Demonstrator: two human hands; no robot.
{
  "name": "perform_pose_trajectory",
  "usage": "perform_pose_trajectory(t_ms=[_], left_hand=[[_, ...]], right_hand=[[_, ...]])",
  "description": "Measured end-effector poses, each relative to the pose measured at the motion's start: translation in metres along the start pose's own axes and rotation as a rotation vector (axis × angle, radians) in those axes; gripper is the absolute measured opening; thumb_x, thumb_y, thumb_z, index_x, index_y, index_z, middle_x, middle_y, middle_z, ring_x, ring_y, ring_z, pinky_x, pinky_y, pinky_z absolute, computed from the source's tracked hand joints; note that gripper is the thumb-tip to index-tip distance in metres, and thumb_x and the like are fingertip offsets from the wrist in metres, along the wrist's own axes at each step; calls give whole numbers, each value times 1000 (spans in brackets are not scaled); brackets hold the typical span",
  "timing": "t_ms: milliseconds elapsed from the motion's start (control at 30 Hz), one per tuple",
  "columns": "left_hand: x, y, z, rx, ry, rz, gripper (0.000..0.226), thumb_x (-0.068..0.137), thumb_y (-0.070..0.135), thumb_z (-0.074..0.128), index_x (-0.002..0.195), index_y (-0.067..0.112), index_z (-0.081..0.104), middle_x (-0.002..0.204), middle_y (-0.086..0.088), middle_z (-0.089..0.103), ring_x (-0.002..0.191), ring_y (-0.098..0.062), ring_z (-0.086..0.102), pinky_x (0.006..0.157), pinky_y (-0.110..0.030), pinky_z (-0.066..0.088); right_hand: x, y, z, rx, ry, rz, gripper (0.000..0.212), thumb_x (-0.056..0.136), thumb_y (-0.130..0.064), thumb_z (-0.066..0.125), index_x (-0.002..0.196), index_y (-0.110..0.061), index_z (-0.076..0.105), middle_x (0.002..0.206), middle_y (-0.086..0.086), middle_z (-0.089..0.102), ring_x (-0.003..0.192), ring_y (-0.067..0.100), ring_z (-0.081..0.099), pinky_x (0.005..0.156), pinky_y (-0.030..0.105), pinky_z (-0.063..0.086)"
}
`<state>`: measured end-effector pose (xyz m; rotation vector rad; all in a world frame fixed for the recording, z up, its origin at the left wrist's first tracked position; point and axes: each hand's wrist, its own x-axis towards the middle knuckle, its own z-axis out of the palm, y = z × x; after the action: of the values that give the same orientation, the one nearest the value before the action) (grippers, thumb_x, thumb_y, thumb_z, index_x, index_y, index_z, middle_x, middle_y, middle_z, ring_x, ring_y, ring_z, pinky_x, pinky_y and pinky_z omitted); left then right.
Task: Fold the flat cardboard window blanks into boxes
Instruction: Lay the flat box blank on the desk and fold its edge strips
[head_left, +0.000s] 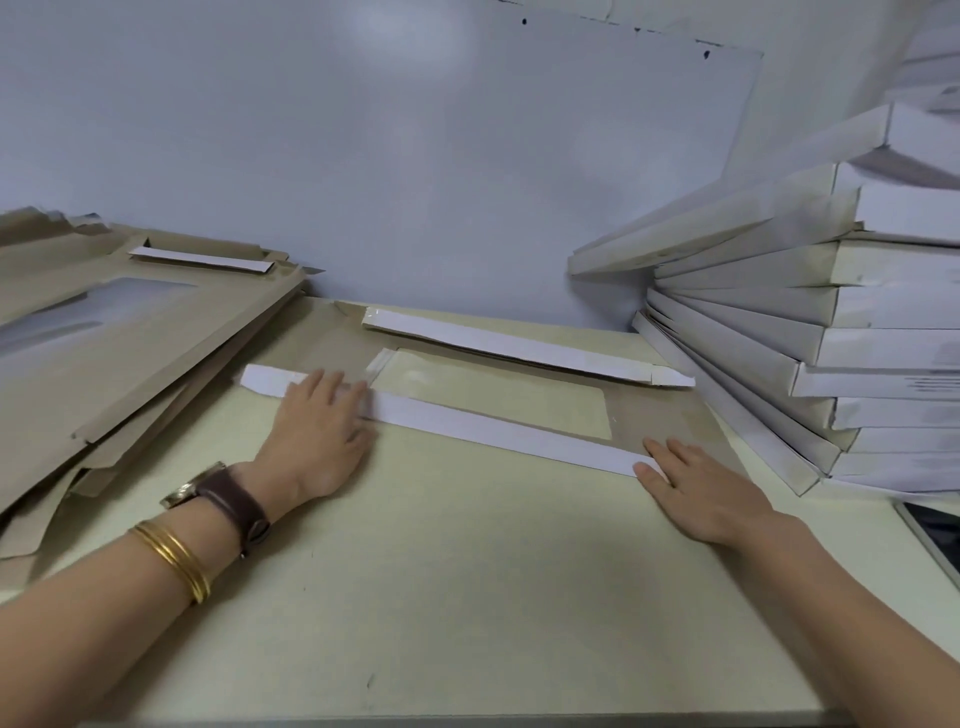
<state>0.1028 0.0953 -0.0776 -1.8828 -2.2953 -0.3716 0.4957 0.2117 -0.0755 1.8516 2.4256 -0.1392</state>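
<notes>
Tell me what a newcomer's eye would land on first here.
The left hand and right hand press flat on the white flap of a brown window blank in the middle. A leaning stack of folded white boxes rises on the right; a pile of flat brown blanks lies left.

The blank (655, 415) is matt brown cardboard with smooth white flaps (493, 431); its window (493, 395) is glossy clear film. The pile (130, 353) is the same brown card. The boxes (883, 353) are white card, the table (441, 571) is matt, the strap (234, 499) looks like leather, and the bangles (171, 556) are shiny gold metal.
</notes>
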Motion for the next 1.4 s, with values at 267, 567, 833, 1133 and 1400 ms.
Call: perform_pose_trajectory(t_ms=[267,567,833,1133,1400], left_hand=[[-11,97,-1,-314,-140,268,50,101,31,40,149,19,31,158,-7,19,144,-23,17,115,-26,11],[-5,116,3,-218,-215,246,43,105,32,16,135,19,43,147,3,39,138,-23,20,106,-39,17],[-7,91,5,-59,-297,171,56,96,50,21,143,23,34,148,-7,29,132,-27,24,113,-33,17],[-2,51,-4,-143,-376,153,55,99,39,37,151,25,24,160,3,12,147,-22,4,116,-32,10],[-4,39,-4,-134,-342,156,54,101,33,33,152,22,22,162,-1,7,148,-21,1,116,-26,1]], right_hand=[[-29,-85,-9,-177,88,22,68,97,-60,12,135,-15,45,134,10,51,122,28,42,94,38,37],[-65,-159,-19,-115,244,-358,44,102,-25,24,108,-9,65,110,14,66,102,31,57,73,33,27],[-79,-170,-28,90,240,-430,44,97,-39,35,59,-17,35,75,10,55,72,27,41,66,31,28],[-32,-162,-7,147,226,-509,31,97,-29,41,116,-13,60,115,5,58,111,27,47,95,38,40],[-21,-158,18,198,122,-496,47,103,-43,27,148,-29,29,157,-1,23,145,21,15,118,37,14]])
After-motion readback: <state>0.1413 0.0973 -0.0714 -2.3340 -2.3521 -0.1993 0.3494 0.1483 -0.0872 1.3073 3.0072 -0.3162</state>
